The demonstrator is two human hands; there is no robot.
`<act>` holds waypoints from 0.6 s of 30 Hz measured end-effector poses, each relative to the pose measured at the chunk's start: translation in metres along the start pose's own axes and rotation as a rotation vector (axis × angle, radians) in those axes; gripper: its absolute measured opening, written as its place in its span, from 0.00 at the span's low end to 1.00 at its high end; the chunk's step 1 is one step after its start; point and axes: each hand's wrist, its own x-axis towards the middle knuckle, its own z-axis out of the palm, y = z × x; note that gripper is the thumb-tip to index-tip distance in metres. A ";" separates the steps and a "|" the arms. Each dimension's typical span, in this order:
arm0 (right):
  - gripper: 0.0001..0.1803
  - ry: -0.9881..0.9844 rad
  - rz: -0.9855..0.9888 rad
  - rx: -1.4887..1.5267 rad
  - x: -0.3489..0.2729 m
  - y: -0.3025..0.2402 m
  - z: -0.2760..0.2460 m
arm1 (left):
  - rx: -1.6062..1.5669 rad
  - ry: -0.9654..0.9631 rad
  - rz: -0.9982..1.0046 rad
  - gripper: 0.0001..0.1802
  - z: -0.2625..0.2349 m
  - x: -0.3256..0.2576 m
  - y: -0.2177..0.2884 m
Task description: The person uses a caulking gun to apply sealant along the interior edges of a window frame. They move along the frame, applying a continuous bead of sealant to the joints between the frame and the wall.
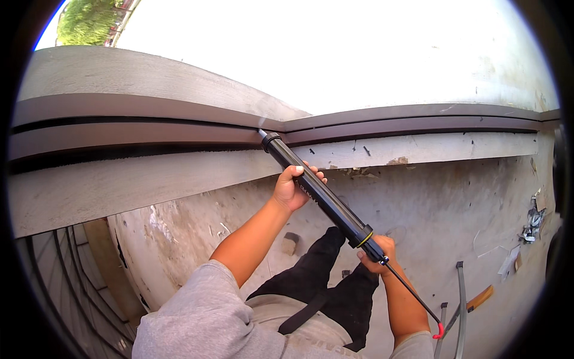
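Note:
A long black caulking gun (327,200) slants across the middle, from far left to near right. My left hand (290,189) is wrapped around its barrel, just behind the front end. At the rear, my right hand (379,254) closes on the handle, which the hand partly hides. The pale nozzle tip (262,133) sits at the dark groove of the brown-grey frame (149,107), close to the corner where two lengths meet. A thin plunger rod with a red hooked end (440,331) sticks out behind, over my right forearm.
Under the frame runs a grey sill (149,185) with small dark bits on its right part. Metal strips (460,305), a wooden-handled tool (481,297) and crumpled scraps (532,221) lie on the stained floor at right. Dark bars (66,281) stand at lower left.

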 end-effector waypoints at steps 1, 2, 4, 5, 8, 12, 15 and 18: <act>0.16 -0.005 0.026 -0.007 0.000 0.004 -0.001 | -0.007 0.011 -0.011 0.14 -0.004 0.008 -0.004; 0.14 -0.009 0.053 -0.037 -0.001 0.011 0.000 | -0.008 0.045 -0.015 0.14 -0.006 0.017 -0.009; 0.13 -0.004 0.108 -0.042 -0.001 0.030 0.000 | -0.017 0.088 -0.029 0.14 -0.015 0.038 -0.019; 0.13 -0.002 0.135 -0.045 0.000 0.039 0.000 | -0.021 0.106 -0.033 0.14 -0.019 0.049 -0.024; 0.13 0.027 0.165 -0.073 -0.002 0.066 0.002 | -0.023 0.121 -0.065 0.14 -0.029 0.074 -0.034; 0.14 0.036 0.213 -0.098 0.000 0.071 0.006 | 0.040 0.284 -0.002 0.19 -0.037 0.095 -0.048; 0.15 0.026 0.226 -0.120 0.011 0.061 0.007 | 0.098 0.331 0.030 0.20 -0.034 0.102 -0.050; 0.12 -0.044 0.246 -0.164 0.019 0.051 0.006 | 0.053 0.310 -0.001 0.19 -0.052 0.113 -0.049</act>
